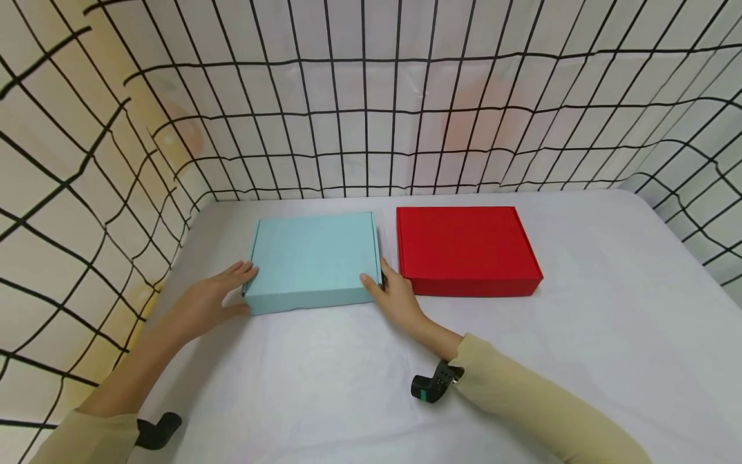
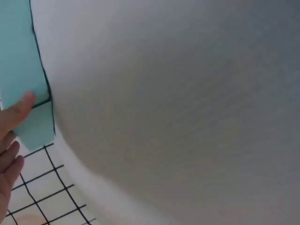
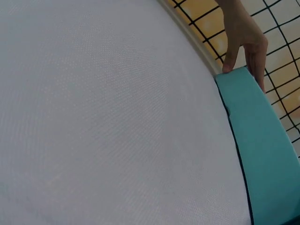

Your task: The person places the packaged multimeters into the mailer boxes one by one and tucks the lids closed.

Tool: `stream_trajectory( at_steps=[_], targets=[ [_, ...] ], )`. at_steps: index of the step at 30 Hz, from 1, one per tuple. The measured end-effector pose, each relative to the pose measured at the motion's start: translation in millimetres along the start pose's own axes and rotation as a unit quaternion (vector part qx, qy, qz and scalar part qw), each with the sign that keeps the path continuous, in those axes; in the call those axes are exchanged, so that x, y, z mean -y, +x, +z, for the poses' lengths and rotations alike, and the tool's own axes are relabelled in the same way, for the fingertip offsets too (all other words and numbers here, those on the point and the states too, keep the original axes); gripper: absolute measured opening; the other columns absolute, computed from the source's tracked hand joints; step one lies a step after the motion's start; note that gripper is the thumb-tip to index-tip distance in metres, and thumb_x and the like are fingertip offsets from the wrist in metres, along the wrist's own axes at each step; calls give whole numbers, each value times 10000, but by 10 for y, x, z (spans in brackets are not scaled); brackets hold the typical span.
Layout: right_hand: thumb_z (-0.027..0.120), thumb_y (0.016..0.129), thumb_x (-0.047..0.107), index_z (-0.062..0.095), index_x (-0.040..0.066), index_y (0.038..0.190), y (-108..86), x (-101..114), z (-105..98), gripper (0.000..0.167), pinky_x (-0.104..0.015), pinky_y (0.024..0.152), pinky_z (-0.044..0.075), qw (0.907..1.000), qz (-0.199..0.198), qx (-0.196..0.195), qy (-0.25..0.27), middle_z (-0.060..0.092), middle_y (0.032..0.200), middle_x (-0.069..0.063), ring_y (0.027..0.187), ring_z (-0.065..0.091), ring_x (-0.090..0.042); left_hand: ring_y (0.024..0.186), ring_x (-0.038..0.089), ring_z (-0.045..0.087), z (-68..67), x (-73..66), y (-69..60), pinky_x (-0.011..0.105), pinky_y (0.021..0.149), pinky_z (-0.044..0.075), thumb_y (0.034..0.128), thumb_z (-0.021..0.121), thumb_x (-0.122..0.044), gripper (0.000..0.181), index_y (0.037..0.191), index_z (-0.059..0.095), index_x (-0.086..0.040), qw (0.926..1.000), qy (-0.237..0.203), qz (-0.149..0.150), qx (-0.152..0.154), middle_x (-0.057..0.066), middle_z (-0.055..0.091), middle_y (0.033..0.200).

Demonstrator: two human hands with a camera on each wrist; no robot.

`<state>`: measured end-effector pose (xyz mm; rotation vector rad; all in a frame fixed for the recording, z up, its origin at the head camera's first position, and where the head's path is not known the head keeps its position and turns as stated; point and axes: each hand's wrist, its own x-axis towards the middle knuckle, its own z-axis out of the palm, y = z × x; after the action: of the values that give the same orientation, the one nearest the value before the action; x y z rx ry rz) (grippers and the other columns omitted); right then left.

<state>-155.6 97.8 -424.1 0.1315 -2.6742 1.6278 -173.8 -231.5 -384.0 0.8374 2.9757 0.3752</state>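
Observation:
A closed light blue cardboard box (image 1: 315, 254) lies flat on the white surface. My left hand (image 1: 211, 298) holds its left end, with the fingers at the top left edge and the thumb by the lower front corner; the right wrist view also shows this left hand (image 3: 246, 40) at the box's end. At the opposite end, my right hand (image 1: 400, 298) grips the front right corner, thumb on top and the other fingers along the side, partly hidden. Close beside that hand, to its right, sits a closed red cardboard box (image 1: 466, 245).
A white cloth (image 1: 359, 380) covers the table. Black grid netting (image 1: 377, 116) rises behind it and along the left and right sides. Dark straps with devices (image 1: 435, 383) are worn near both wrists.

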Motion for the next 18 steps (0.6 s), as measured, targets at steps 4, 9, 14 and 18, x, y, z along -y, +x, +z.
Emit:
stream_trajectory(
  at_steps=[4,9,14,18],
  targets=[
    [559,916,350,255,-45,1421,7,-1,-11,710,-416,927,444,9999,-42,17,-123,411,1375,-217,1240,446,-277,1195,363,486,17,-10,12,471,853,482,711,783,-149,704,1328,474,-7,9975,517,384,-303,198,465,1345],
    [564,914,337,271,-44,1417,14,-4,-26,696,-426,915,446,9998,-51,41,-179,431,1361,-222,1232,460,-295,1076,354,582,72,13,16,428,757,528,643,826,-143,702,1254,533,40,9831,1039,1164,-955,222,561,1231],
    [562,914,346,275,-43,1416,28,-11,-28,697,-414,917,456,9996,-32,92,-246,426,1370,-210,1203,493,-278,1060,357,589,122,51,33,428,771,522,558,866,-136,725,1187,573,76,9706,1148,1552,-1440,238,593,1171],
    [563,913,346,275,-57,1409,27,-5,-35,701,-400,914,464,9995,7,94,-310,412,1382,-201,1164,514,-252,1057,344,593,145,68,46,419,774,521,528,878,-126,710,1145,599,86,9623,1226,1726,-1705,239,612,1136]
  ],
)
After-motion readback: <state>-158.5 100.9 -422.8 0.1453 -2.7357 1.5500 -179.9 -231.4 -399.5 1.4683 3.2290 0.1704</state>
